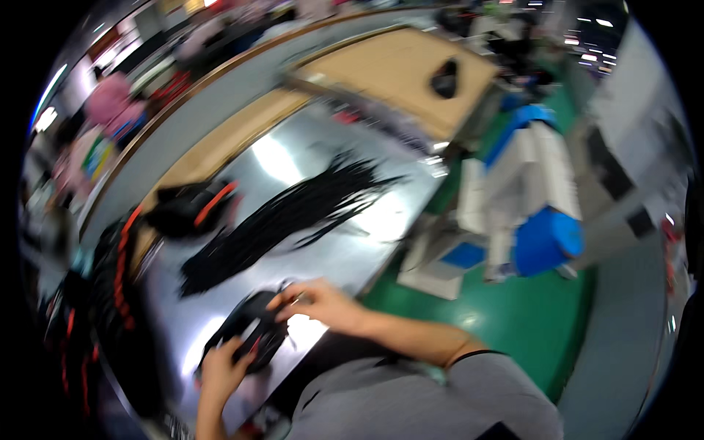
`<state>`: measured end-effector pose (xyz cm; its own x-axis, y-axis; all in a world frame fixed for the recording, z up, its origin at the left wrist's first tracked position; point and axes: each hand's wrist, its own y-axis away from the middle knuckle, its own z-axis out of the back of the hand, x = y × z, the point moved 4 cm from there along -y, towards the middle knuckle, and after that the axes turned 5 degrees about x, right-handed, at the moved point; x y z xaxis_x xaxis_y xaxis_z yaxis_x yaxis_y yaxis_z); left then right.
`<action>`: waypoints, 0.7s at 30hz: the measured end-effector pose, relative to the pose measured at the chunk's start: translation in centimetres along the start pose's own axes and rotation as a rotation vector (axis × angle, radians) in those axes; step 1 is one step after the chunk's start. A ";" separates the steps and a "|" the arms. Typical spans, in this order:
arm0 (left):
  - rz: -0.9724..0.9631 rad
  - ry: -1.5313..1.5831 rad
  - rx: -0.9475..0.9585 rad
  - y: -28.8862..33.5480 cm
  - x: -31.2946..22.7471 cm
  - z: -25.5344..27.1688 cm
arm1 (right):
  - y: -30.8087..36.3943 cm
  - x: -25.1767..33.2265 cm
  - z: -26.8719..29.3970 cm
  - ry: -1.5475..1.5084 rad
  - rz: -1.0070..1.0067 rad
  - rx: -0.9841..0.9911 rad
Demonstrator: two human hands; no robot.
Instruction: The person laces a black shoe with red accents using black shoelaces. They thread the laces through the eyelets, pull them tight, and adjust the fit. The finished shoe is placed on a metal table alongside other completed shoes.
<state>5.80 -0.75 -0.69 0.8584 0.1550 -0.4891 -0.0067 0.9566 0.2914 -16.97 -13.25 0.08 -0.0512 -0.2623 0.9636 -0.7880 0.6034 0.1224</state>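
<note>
A black shoe (pixel 249 323), with small white and red patches, lies near the front edge of the shiny metal table (pixel 165 308). My left hand (pixel 222 372) grips its near side, the fingers curled against it. Over the other end is my right hand (pixel 315 303), with thumb and fingertips pinched together; what they hold is blurred, perhaps a thin lace. Just beyond the shoe stretches a long bundle of black laces (pixel 282 220), tied tight at the near left and fanned out at the far end.
Black items with orange-red edges (pixel 121 271) are stacked at the left, more (pixel 192 207) on the table. A tan board (pixel 396 70) farther off bears a dark shoe (pixel 444 78). White-and-blue equipment (pixel 539 198) stands right on the green floor (pixel 469 323). People sit beyond the partition (pixel 220 81).
</note>
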 end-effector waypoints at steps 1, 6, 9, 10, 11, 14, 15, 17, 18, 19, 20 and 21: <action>-0.004 -0.020 0.018 -0.4 -1.0 0.9 | -0.9 -0.6 -0.4 0.065 0.018 0.005; -0.094 0.028 -0.034 0.4 -3.0 2.7 | -3.5 -2.5 -3.2 0.209 0.185 -0.079; -0.049 0.014 -0.090 0.7 -3.3 2.9 | -4.7 -2.4 -4.4 0.351 0.245 -0.102; -0.029 -0.012 -0.101 -0.1 -3.7 2.6 | -5.3 -2.7 -3.9 0.346 0.263 -0.087; -0.011 -0.039 -0.112 -0.9 -4.0 2.4 | -6.1 -3.0 -3.5 0.340 0.281 -0.075; 0.021 -0.057 -0.064 -2.4 -4.4 2.0 | -6.8 -4.5 -3.3 0.382 0.300 -0.101; 0.039 -0.059 -0.045 -3.0 -4.6 1.9 | -7.0 -4.6 -3.2 0.378 0.302 -0.107; 0.139 -0.051 0.049 -4.1 -5.2 1.8 | -7.5 -5.1 -3.0 0.360 0.292 -0.117; 0.192 -0.046 0.093 -4.3 -5.3 1.7 | -7.6 -5.5 -3.0 0.347 0.282 -0.119; 0.166 -0.045 0.035 -4.5 -4.6 1.2 | -7.8 -5.7 -3.0 0.333 0.271 -0.120; 0.151 -0.065 -0.002 -4.5 -4.3 1.0 | -7.9 -5.8 -3.0 0.291 0.262 -0.125; 0.134 -0.080 -0.038 -4.6 -4.0 0.7 | -7.9 -6.0 -3.0 0.252 0.249 -0.130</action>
<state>2.72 -5.91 0.55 0.8868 0.2631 -0.3801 -0.1420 0.9375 0.3177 -8.59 -14.21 -5.93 -0.0658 0.0879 0.9940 -0.6851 0.7202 -0.1090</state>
